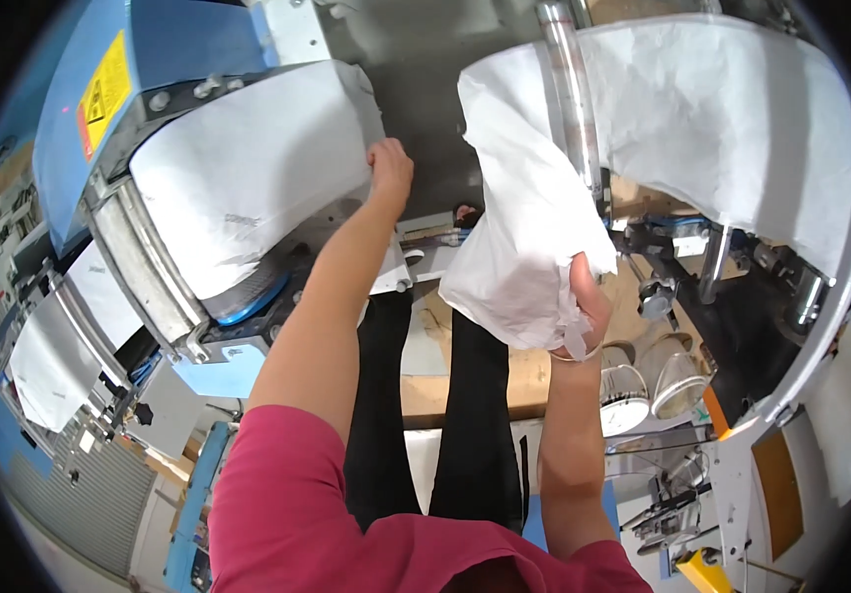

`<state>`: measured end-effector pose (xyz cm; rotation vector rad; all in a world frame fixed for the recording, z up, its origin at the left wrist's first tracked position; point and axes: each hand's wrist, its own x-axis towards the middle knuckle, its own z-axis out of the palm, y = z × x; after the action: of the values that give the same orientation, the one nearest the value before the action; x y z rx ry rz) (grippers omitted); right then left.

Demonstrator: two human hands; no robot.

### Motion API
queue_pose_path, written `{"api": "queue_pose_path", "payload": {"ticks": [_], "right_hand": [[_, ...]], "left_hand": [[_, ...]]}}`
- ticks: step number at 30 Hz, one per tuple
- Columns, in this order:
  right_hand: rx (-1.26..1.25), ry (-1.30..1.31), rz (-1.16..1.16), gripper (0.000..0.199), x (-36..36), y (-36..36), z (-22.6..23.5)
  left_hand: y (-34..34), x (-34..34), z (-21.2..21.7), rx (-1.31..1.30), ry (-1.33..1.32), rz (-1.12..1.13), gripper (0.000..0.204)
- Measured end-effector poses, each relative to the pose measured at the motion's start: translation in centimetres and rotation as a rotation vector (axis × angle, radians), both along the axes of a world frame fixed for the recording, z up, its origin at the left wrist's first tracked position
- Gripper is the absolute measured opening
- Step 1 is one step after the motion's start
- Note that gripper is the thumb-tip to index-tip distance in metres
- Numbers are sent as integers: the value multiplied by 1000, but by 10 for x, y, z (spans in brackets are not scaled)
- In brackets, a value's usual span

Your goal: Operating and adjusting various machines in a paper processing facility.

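Right grip (592, 309) partly hidden behind white fabric (524, 262).

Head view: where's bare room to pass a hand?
The grey patch between the left hand and the white sheet held by the right hand looks open. It's crowded right of the right hand, around the metal fittings and short roller.

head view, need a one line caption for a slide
The right hand holds bunched white material; the left hand is at the edge of a white piece on a blue machine.

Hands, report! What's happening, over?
Right hand gripping bunched white material. Left hand at edge of white cover on blue machine. Metal tube close to bunched material.
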<state>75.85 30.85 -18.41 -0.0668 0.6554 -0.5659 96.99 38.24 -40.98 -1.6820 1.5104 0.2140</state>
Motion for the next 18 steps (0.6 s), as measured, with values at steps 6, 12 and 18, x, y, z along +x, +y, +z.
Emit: {"api": "queue_pose_path", "payload": {"ticks": [6,12,18], "right_hand": [[74,-107,-57,39,-13,-3,-10],[77,84,-49,38,-14,-6,-2],[122,40,64,39,7,-3,-11]], "left_hand": [[-22,14,13,-364,386,346,17],[-26,24,91,-716,981,1111,16],[-13,28,157,-827,1259,1483,19]]}}
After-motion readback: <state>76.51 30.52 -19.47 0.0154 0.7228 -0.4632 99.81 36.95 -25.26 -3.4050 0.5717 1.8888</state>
